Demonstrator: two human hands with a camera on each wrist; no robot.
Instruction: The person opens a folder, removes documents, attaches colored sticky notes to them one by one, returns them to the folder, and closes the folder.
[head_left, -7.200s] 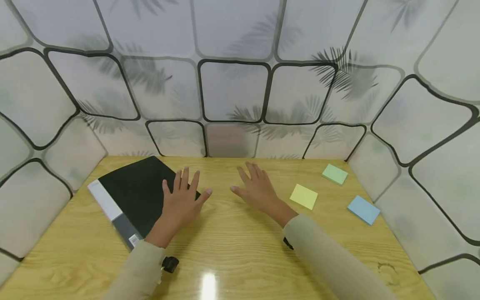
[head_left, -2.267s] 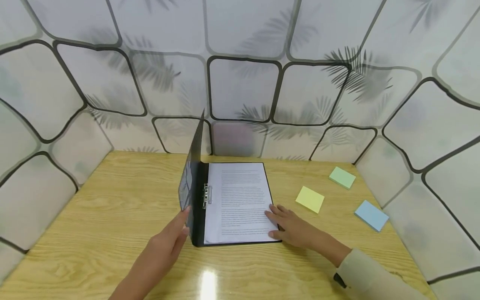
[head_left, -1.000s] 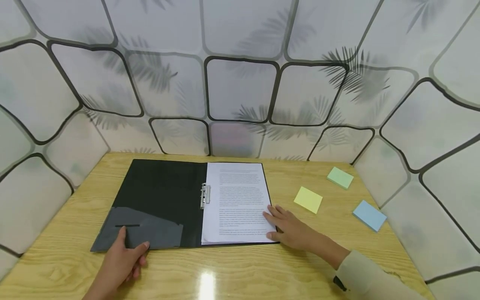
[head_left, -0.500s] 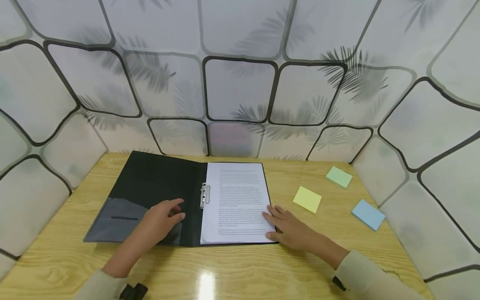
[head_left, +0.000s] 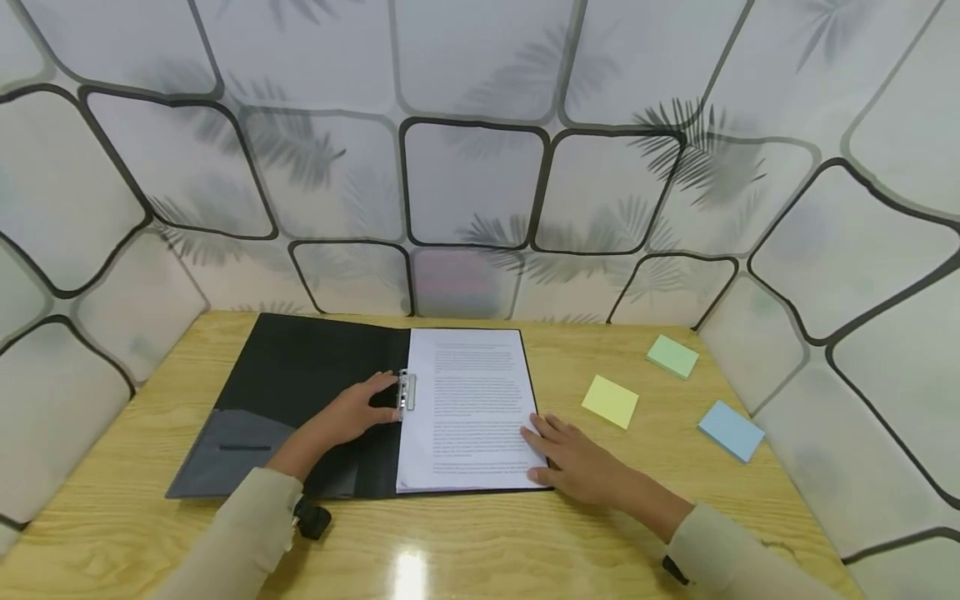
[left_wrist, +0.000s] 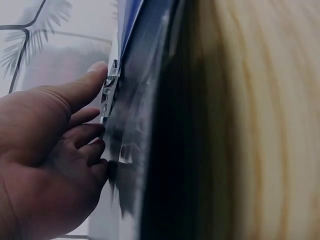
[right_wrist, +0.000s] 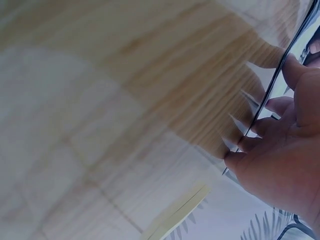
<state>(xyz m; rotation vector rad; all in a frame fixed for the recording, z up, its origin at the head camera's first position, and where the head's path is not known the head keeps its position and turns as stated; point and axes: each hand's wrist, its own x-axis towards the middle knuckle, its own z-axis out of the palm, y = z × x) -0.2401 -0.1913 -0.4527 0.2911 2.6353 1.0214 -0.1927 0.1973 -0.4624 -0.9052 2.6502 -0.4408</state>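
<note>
- Near the far edge of the desk [head_left: 525,550], from its left side across to the middle, I have the black folder [head_left: 315,358] lying spread, cover to the left, papers [head_left: 476,408] on the right half.
- And look at the left hand [head_left: 348,415]: reaching over the cover, thumb and forefinger parted, tips right at the two ends of the metal clip [head_left: 407,390]. No pinch that I can make out, and I cannot tell whether the tips press.
- Right hand [head_left: 573,458], meanwhile: fingers loosely extended, resting on the papers' right edge by the near corner, gripping nothing that I can see.
- So the step in hand, as I judge it, is working the clip; whether it has the sheets fastened, I can't tell.
- Next move, I reckon, calls for firm pressure on the clip while the right hand steadies the stack, so no sheet slides.
- Over toward the desk's right edge: yellow notes [head_left: 611,402] closest to the folder, green notes [head_left: 672,357] by the far right corner, blue notes [head_left: 732,430] along the side, neither hand on them.
</note>
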